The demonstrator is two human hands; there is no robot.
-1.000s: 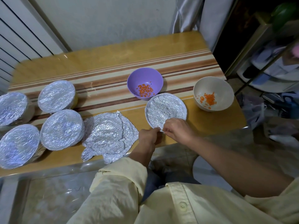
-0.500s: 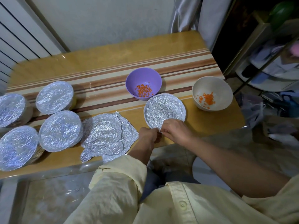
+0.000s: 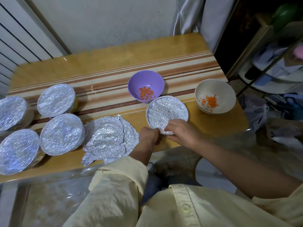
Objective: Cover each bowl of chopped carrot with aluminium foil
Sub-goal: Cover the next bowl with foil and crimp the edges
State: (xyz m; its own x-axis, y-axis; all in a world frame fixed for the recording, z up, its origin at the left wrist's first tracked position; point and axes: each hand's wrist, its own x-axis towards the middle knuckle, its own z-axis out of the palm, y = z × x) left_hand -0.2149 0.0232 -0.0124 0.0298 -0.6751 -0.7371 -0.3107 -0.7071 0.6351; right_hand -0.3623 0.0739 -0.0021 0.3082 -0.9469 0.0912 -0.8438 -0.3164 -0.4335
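A foil-covered bowl [image 3: 166, 110] stands near the table's front edge. My left hand [image 3: 150, 135] and my right hand [image 3: 181, 133] both pinch the foil at its near rim. Behind it a purple bowl [image 3: 146, 85] holds chopped carrot, uncovered. To the right a cream bowl [image 3: 214, 95] with carrot is also uncovered. Loose crumpled foil sheets [image 3: 109, 138] lie left of my hands. Several foil-covered bowls [image 3: 61, 134] sit at the left end of the table.
The striped wooden table [image 3: 106, 66] ends just right of the cream bowl. A white wall and a slatted panel [image 3: 19, 38] stand behind. A shelf rack [image 3: 278, 66] with clutter stands to the right. A glass surface [image 3: 49, 199] lies in front at lower left.
Both hands stay at the near rim of the foil-covered bowl. My right hand has shifted slightly over the rim, pressing the foil edge.
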